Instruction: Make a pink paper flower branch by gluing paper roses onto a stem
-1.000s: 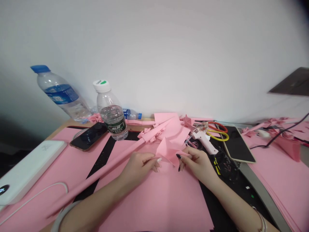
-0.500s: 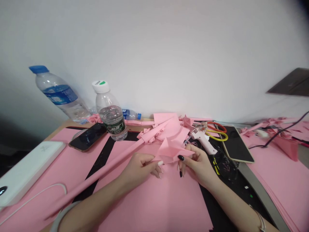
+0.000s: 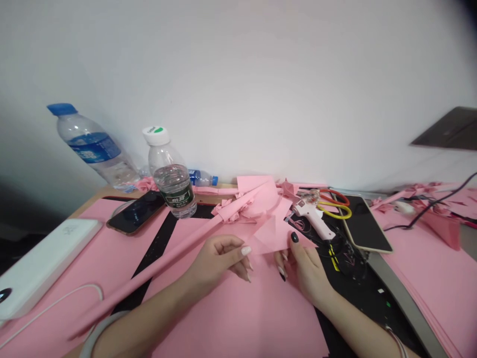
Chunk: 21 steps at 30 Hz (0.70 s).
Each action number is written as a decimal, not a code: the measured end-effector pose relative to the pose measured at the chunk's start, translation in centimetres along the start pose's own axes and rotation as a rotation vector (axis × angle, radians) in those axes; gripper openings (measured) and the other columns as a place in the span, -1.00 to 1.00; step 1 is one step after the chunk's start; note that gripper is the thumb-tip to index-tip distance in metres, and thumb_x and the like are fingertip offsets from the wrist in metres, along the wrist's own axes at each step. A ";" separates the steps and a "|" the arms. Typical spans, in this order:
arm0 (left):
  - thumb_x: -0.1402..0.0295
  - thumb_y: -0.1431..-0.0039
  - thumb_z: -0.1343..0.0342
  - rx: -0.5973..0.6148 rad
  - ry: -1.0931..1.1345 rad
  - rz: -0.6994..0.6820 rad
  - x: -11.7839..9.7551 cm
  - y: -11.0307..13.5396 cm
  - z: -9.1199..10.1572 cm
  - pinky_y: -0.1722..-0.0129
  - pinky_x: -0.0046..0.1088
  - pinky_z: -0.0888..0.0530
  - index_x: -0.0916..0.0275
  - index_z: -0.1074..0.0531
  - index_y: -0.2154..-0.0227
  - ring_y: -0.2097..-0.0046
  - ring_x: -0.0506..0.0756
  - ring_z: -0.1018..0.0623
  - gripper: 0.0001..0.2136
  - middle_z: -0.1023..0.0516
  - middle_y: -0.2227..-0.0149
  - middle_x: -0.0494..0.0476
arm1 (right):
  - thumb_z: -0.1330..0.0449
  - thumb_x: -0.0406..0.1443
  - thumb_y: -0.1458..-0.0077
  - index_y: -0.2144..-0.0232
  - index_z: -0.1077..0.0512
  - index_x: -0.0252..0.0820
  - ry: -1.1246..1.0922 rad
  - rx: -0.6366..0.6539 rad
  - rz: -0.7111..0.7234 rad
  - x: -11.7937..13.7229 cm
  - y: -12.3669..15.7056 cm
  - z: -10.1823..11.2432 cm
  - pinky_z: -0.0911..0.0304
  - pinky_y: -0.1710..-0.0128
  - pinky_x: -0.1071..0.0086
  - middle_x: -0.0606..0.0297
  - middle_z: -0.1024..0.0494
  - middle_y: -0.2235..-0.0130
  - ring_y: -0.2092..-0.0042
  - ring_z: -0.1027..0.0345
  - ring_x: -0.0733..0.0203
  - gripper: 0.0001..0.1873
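Observation:
A folded piece of pink paper [image 3: 274,233], with creased pointed flaps, is pinched in my right hand [image 3: 307,271], the dark-nailed thumb lying on its face. My left hand [image 3: 219,258] hovers just left of the paper, apart from it, with loosely curled fingers and nothing seen in them. Under both hands lies a large pink sheet [image 3: 238,308]. A long rolled pink paper stick [image 3: 167,258] runs diagonally past my left hand, with crumpled pink paper pieces [image 3: 236,209] about its upper end.
A pink-white glue gun [image 3: 315,219] lies right of the paper, near yellow and red rings [image 3: 335,211] and a tablet-like device [image 3: 367,223]. On the left are a clear water bottle [image 3: 173,181], a blue-capped bottle [image 3: 93,144], a phone [image 3: 137,211] and a white power bank [image 3: 48,266].
My left hand has let go of the folded paper. With my right hand still gripping it, the paper has turned and shifted slightly right.

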<state>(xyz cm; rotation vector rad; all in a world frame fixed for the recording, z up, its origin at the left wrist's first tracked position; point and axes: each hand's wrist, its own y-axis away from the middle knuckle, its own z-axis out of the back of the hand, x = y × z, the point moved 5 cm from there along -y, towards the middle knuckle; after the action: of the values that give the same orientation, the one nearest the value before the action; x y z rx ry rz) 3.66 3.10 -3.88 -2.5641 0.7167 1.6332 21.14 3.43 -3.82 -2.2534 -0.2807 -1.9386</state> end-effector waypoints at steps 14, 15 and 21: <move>-0.06 -0.10 -0.22 -0.116 -0.163 -0.193 -0.5 1.5 -1.6 0.57 -0.53 -0.44 0.26 -0.39 0.55 0.61 -0.03 -0.46 -0.56 -0.42 0.61 -0.04 | 0.13 -0.02 -0.40 0.61 -0.28 -0.16 0.087 0.101 0.067 -1.0 1.2 -1.5 -0.04 0.45 0.34 0.38 -0.28 0.61 0.53 -0.15 0.29 -0.40; -0.06 -0.12 -0.20 -0.123 -0.193 -0.216 -0.6 1.6 -1.6 0.57 -0.53 -0.43 0.26 -0.39 0.55 0.61 -0.04 -0.44 -0.56 -0.40 0.62 -0.05 | 0.13 -0.03 -0.41 0.61 -0.28 -0.16 0.094 0.110 0.071 -1.1 1.3 -1.5 -0.03 0.45 0.34 0.38 -0.27 0.61 0.53 -0.14 0.30 -0.39; 0.10 -0.22 -0.13 -0.188 -0.366 -0.261 -0.6 2.1 -1.0 0.53 -0.53 -0.39 0.22 -0.32 0.64 0.59 -0.03 -0.41 -0.60 -0.35 0.66 -0.06 | 0.09 0.04 -0.37 0.60 -0.24 -0.15 0.146 0.192 0.093 -0.6 1.6 -1.9 0.02 0.47 0.34 0.42 -0.21 0.62 0.54 -0.08 0.31 -0.42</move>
<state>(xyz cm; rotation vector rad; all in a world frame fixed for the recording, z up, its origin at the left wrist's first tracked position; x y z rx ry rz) 3.50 1.15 -2.42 -2.2420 0.2029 2.0709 19.59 1.45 -4.12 -1.9607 -0.3218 -1.9268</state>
